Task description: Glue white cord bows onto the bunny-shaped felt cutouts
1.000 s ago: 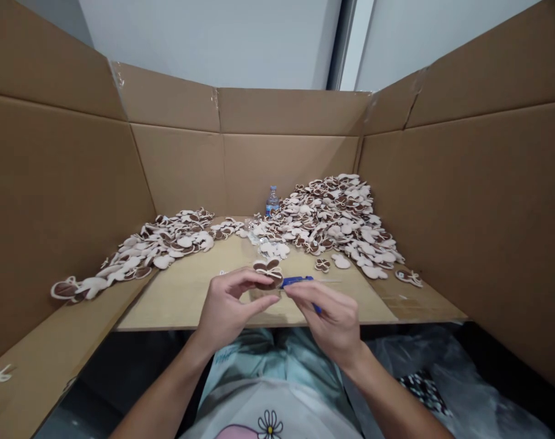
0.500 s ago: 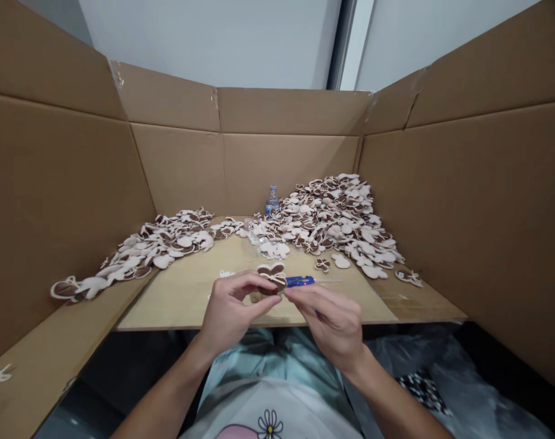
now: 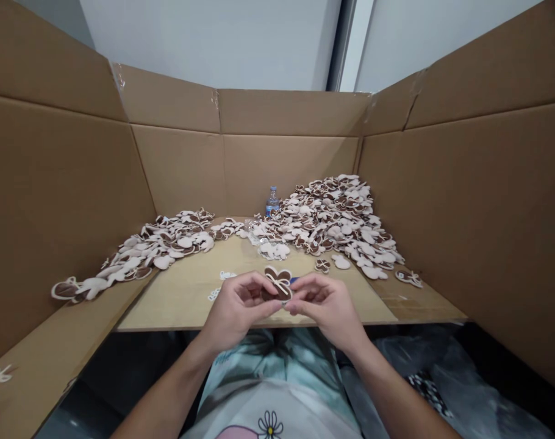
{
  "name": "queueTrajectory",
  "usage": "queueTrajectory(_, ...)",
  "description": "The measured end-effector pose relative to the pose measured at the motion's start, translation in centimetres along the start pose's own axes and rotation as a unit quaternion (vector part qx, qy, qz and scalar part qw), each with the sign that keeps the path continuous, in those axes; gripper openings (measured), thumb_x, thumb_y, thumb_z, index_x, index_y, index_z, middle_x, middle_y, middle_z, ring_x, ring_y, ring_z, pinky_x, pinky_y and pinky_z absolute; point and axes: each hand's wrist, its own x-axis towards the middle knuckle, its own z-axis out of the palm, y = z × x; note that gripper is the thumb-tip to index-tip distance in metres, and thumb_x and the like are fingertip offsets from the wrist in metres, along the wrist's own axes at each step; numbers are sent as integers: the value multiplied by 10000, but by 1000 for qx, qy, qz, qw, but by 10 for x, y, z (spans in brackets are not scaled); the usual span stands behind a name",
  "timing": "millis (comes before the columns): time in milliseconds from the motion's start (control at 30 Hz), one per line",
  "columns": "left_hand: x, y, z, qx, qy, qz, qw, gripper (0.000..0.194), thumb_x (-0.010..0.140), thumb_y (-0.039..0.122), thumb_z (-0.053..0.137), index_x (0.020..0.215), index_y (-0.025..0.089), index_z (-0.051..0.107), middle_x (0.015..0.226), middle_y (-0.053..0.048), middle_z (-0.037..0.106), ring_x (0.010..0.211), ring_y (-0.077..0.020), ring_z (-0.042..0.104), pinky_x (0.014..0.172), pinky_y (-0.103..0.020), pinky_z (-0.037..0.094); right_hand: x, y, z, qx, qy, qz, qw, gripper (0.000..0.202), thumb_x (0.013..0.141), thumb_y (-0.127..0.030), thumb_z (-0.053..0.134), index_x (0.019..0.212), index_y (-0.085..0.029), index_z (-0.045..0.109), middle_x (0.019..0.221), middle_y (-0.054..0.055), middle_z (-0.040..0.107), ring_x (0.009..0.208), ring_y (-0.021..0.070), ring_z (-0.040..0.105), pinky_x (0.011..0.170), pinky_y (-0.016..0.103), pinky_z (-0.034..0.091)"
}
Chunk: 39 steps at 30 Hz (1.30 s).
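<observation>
Between my two hands is a brown felt patch [image 3: 276,284] with a pale border, rounded lobes and a cream string bow across it. My left hand [image 3: 241,303] pinches its left side between thumb and fingers. At its right edge, my right hand [image 3: 325,305] has thumb and fingertips closed on the patch. A blue tool [image 3: 294,280] lies on the board behind, mostly hidden by my right hand. Small white pieces [image 3: 227,275] lie left of the patch on the pale board [image 3: 177,305].
A large heap of similar patches [image 3: 336,213] rises at the back right, a lower pile [image 3: 168,241] along the left. A water bottle [image 3: 272,201] stands behind. Cardboard walls [image 3: 286,164] enclose the board. Two loose pieces, a brown patch [image 3: 322,265] and a white one [image 3: 340,261], lie nearer.
The patch has turned and shifted slightly right, its bow now slanting. My right hand has moved up and closed on its right edge, covering most of the blue tool.
</observation>
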Motion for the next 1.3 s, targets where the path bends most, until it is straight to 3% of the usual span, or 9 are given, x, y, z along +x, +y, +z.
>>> queueTrajectory(167, 6, -2, -6, 15, -32, -33, 999, 92, 770, 207, 745, 839, 176, 693, 806, -5, 694, 754, -120, 626, 737, -235, 489, 10, 6, -13, 73, -87, 56, 992, 521, 531, -160, 884, 979, -200, 622, 707, -29, 708, 591, 112, 670, 591, 224, 566)
queueTrajectory(333, 10, -5, -7, 10, -24, -35, 999, 246, 663, 200, 827, 756, 166, 602, 769, 21, 652, 706, -108, 586, 673, -223, 458, 11, 7, -22, 26, -132, 12, 991, 484, 767, -235, 758, 1210, -241, 562, 921, 21, 697, 765, 115, 657, 705, 255, 539)
queueTrajectory(533, 10, -14, -4, 26, -29, -43, 998, 316, 606, 168, 852, 686, 163, 546, 680, 58, 591, 607, -80, 522, 576, -198, 389, 9, 12, -21, -43, -187, 10, 981, 296, 831, -321, 710, 1106, -220, 665, 861, 25, 689, 776, 137, 628, 714, 273, 497)
queueTrajectory(833, 11, -28, -9, 28, -97, -108, 989, 265, 524, 162, 878, 657, 162, 649, 678, 15, 677, 636, -127, 603, 620, -245, 439, 15, 24, -16, -26, -141, 76, 987, 293, 821, -438, 688, 729, -162, 653, 610, -17, 610, 553, 88, 527, 556, 216, 421)
queueTrajectory(967, 13, -19, -25, 46, -143, -137, 979, 409, 533, 180, 867, 912, 210, 717, 1034, -59, 729, 971, -226, 663, 858, -345, 476, 19, 35, -17, -60, -150, 159, 974, 446, 796, -577, 641, 639, -160, 608, 485, -43, 523, 441, 78, 466, 458, 204, 358)
queueTrajectory(1067, 17, -8, -42, 110, -67, -121, 984, 198, 705, 309, 760, 871, 209, 717, 1273, -113, 654, 1208, -278, 571, 1006, -406, 403, 21, 32, -23, -112, -172, 181, 962, 419, 782, -570, 651, 715, -157, 666, 551, -2, 604, 491, 112, 539, 460, 215, 398)
queueTrajectory(1133, 20, -5, -52, 144, 24, -90, 985, 155, 758, 357, 701, 770, 202, 697, 1312, -122, 633, 1242, -286, 547, 1038, -407, 377, 24, 25, -30, -151, -90, 104, 979, 390, 803, -520, 645, 979, -178, 709, 852, 74, 722, 762, 178, 658, 591, 248, 499)
queueTrajectory(1233, 25, -10, -63, 166, 116, -46, 978, 192, 752, 379, 693, 822, 200, 699, 1258, -126, 667, 1170, -282, 598, 990, -385, 424, 28, 13, -45, -198, -9, 27, 980, 603, 826, -460, 627, 1384, -269, 500, 1423, 103, 524, 1160, 233, 594, 831, 319, 537)
queueTrajectory(1300, 29, -20, -68, 183, 139, -32, 973, 237, 762, 403, 673, 863, 191, 705, 1197, -123, 699, 1109, -276, 630, 925, -361, 464, 30, 9, -57, -225, -18, 40, 973, 637, 821, -441, 625, 1413, -261, 474, 1481, 108, 462, 1135, 248, 622, 854, 348, 541)
